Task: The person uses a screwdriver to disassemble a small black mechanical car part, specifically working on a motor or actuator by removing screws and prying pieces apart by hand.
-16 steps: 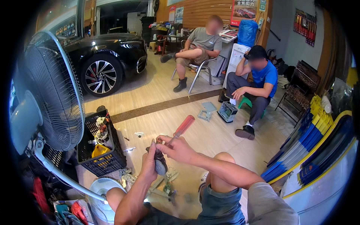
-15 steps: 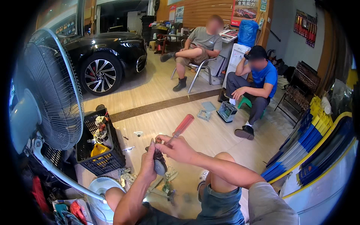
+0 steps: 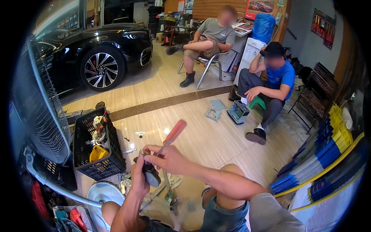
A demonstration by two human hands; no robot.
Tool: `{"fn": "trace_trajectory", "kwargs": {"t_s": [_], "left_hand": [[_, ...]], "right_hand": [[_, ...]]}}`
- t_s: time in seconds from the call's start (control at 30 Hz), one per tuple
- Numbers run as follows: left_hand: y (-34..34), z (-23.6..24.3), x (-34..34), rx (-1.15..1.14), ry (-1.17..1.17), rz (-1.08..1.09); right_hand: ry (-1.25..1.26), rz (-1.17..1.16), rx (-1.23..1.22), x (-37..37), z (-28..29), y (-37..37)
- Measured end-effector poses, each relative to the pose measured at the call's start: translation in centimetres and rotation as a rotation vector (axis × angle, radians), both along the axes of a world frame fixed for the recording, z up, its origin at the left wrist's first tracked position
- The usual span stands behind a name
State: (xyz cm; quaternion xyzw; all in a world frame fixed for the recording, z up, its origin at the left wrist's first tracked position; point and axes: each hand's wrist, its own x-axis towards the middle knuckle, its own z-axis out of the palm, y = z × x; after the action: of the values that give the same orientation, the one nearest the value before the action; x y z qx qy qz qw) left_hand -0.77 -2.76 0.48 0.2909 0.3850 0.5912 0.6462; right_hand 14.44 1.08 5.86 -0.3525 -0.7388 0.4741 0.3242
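Note:
Low in the head view, my left hand [image 3: 138, 178] is closed around a dark mechanical part with a round grey disc [image 3: 152, 177] on its lower end. My right hand [image 3: 170, 160] grips a screwdriver with a translucent red handle [image 3: 174, 133], its fingers at the upper part of that piece; the screwdriver's tip is hidden. Below my hands, disassembled metal pieces and a green board [image 3: 170, 196] lie on the floor. Left of my hands is a black plastic crate [image 3: 83, 164] holding a yellow item [image 3: 99, 154] and assorted parts.
A fan [image 3: 46, 116] stands at the left, a black car [image 3: 67, 58] behind. Two people sit opposite, one on a chair [image 3: 208, 58], one on a stool [image 3: 258, 103] beside an opened metal box [image 3: 237, 113]. A water dispenser [image 3: 247, 54] is behind them; blue-yellow strips [image 3: 313, 154] lean at right.
The camera view has shifted, putting the car higher and the people further right. My hands, still holding the part and screwdriver, appear lower and further left in the picture.

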Motion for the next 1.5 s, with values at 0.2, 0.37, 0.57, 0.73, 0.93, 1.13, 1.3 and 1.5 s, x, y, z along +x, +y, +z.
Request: {"fn": "trace_trajectory", "kwargs": {"t_s": [0.2, 0.37, 0.57, 0.73, 0.93, 1.13, 1.3, 1.5], "left_hand": [[0.7, -1.6, -1.6, 0.031, -0.131, -0.140], [1.0, -1.7, -1.0, 0.042, -0.128, -0.113], [2.0, -2.3, -2.1, 0.149, -0.083, -0.167], [2.4, -1.3, -1.9, 0.152, -0.100, -0.225], [2.5, -1.0, -1.8, 0.067, -0.135, -0.195], [2.9, 0.0, -0.8, -0.020, -0.141, -0.046], [2.8, 0.8, 0.8, -0.007, -0.224, -0.037], [1.7, 0.6, 1.0, 0.002, -0.409, -0.070]], "right_hand": [[0.028, -0.004, 0.257, -0.4, -0.1, 0.6], [0.045, 0.072, 0.221, 0.4, 1.5, -0.2], [0.039, 0.124, 0.109, -0.1, 0.9, 0.8], [0.032, 0.094, 0.205, -0.2, 1.8, 1.3], [0.115, 0.102, 0.130, -0.3, 2.4, 1.9], [0.011, -0.002, 0.132, -0.6, 2.5, 2.3], [0.121, -0.142, 0.097, -0.4, 1.0, 1.8], [0.028, -0.136, 0.132, -0.3, 2.2, 0.2]]}}
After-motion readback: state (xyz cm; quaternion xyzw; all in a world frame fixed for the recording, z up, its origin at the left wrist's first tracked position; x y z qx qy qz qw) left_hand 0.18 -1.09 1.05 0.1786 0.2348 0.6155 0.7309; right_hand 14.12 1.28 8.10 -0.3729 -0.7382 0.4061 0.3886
